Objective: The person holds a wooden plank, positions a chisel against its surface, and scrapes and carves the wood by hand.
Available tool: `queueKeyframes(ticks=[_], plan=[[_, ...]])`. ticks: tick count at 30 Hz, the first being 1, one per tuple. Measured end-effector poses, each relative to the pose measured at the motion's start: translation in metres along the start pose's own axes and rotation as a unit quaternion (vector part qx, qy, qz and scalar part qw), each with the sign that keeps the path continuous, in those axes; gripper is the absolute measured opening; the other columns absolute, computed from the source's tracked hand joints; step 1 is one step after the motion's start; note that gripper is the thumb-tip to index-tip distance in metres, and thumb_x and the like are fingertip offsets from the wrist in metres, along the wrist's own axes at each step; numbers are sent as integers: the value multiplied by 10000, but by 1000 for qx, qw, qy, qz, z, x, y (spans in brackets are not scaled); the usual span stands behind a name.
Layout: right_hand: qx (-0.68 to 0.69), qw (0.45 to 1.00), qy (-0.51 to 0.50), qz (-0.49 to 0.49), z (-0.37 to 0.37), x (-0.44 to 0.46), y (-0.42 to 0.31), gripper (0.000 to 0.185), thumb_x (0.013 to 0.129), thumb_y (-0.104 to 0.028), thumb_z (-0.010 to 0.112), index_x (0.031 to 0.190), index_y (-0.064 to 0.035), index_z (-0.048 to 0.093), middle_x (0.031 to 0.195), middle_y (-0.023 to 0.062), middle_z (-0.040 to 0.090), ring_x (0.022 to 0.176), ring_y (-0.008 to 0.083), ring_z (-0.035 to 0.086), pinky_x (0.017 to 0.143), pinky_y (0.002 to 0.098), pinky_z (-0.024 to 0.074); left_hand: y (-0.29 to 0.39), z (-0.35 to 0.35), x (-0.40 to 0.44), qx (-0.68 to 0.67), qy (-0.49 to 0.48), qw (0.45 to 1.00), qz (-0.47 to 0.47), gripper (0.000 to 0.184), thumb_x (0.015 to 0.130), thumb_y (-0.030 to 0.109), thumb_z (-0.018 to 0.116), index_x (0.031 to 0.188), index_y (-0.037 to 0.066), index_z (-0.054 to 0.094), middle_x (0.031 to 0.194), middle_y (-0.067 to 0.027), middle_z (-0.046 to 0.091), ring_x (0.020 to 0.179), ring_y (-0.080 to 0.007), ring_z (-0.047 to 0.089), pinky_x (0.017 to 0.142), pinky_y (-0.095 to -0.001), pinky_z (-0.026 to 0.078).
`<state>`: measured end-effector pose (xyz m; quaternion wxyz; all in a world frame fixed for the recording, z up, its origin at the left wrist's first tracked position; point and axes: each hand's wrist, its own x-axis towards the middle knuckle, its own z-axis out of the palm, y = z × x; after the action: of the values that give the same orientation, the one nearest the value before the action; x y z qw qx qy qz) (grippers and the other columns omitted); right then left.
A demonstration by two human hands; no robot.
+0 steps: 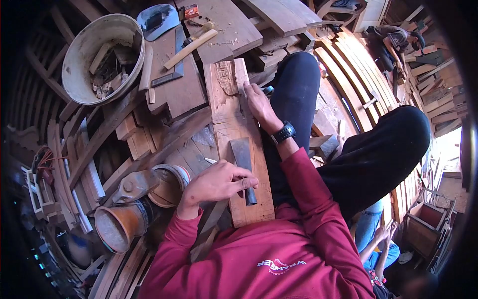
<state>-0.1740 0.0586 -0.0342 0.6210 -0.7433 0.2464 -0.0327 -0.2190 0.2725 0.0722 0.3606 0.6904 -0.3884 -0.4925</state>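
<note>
A long wooden board (239, 119) slants up from my lap, with a rough, chipped hollow near its far end. My right hand (261, 105), a black watch on its wrist, grips the far right edge of this board. Over the board's nearer half, my left hand (221, 185) is closed around a dark metal chisel head (242, 154). The wide flat blade points away from me and the narrow socket end points toward my body. Part of the chisel head is hidden under the fingers.
A white bucket (69, 74) of wood scraps stands at upper left. A wooden stick (191, 49) and a metal square (168, 78) lie on thick boards. A large hammer-like tool (130, 188) rests near two tins at left. Other people work at right, near a small hammer (371, 100).
</note>
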Motion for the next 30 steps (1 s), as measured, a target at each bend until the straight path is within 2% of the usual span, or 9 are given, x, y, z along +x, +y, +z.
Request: queueKeyframes(ticks=[3, 5, 9, 12, 18, 20, 23, 26, 30], plan=[[-5, 1000, 6, 8, -1, -1, -2, 598, 1044, -525, 343, 1083, 41, 534, 1111, 334, 623, 1088, 470, 585, 935, 470, 434, -4, 0, 7, 10, 18, 1000, -19, 340, 1004, 326, 599, 1003, 13, 731, 765, -96, 722, 686, -143, 699, 652, -308, 531], [-8, 1000, 12, 1, 2, 3, 5, 595, 1042, -525, 346, 1081, 38, 535, 1083, 320, 630, 1048, 452, 595, 926, 456, 438, -5, 0, 9, 37, 118, 992, -30, 340, 1003, 326, 603, 992, 11, 732, 761, -96, 722, 686, -144, 704, 654, -310, 536], [-1, 1000, 17, -8, 2, 3, 5, 603, 1041, -531, 343, 1089, 38, 537, 1086, 320, 631, 1051, 452, 595, 925, 457, 440, 2, -3, 5, 53, 72, 995, -53, 335, 1004, 316, 604, 995, 3, 724, 754, -86, 717, 684, -133, 698, 642, -301, 532], [0, 1000, -2, 1, 1, 3, 4, 607, 1041, -534, 338, 1092, 37, 537, 1098, 324, 630, 1068, 466, 589, 929, 467, 438, -2, 2, 3, 7, 2, 1000, -9, 321, 1005, 304, 603, 993, 7, 726, 742, -75, 710, 682, -109, 686, 625, -285, 518], [-14, 1000, 19, -18, 4, 6, 11, 614, 1038, -548, 337, 1075, 34, 532, 1061, 309, 636, 1033, 457, 595, 917, 468, 439, -4, -2, 9, -13, 126, 992, -23, 332, 1010, 306, 596, 990, 2, 729, 733, -79, 707, 670, -102, 685, 619, -273, 519], [-7, 1000, 14, -14, 2, 4, 8, 621, 1037, -554, 336, 1082, 34, 532, 1066, 316, 634, 1041, 464, 593, 916, 470, 440, 5, -5, 8, 41, 59, 993, -91, 364, 1006, 334, 589, 1012, -4, 723, 719, -112, 698, 691, -146, 702, 666, -298, 530], [-5, 1000, 10, -20, 2, 4, 8, 621, 1037, -553, 334, 1087, 34, 530, 1068, 326, 629, 1042, 473, 589, 913, 473, 440, -2, 5, 4, -27, -9, 998, -58, 337, 1003, 315, 594, 1004, 4, 725, 702, -107, 690, 635, -115, 659, 616, -303, 503], [-3, 1000, 10, -7, 2, 3, 6, 624, 1037, -552, 333, 1085, 39, 528, 1063, 330, 627, 1042, 477, 589, 913, 472, 441, -7, 2, 5, -57, 31, 998, -7, 374, 1008, 332, 598, 984, -22, 717, 741, -56, 707, 650, -95, 665, 617, -287, 525], [-5, 1000, 10, -2, 0, 2, 3, 625, 1039, -550, 330, 1084, 41, 526, 1068, 336, 626, 1049, 486, 587, 913, 478, 440, -5, -3, 9, -7, 98, 995, -12, 368, 1006, 326, 603, 982, -23, 716, 737, -70, 708, 658, -101, 677, 633, -287, 535]])
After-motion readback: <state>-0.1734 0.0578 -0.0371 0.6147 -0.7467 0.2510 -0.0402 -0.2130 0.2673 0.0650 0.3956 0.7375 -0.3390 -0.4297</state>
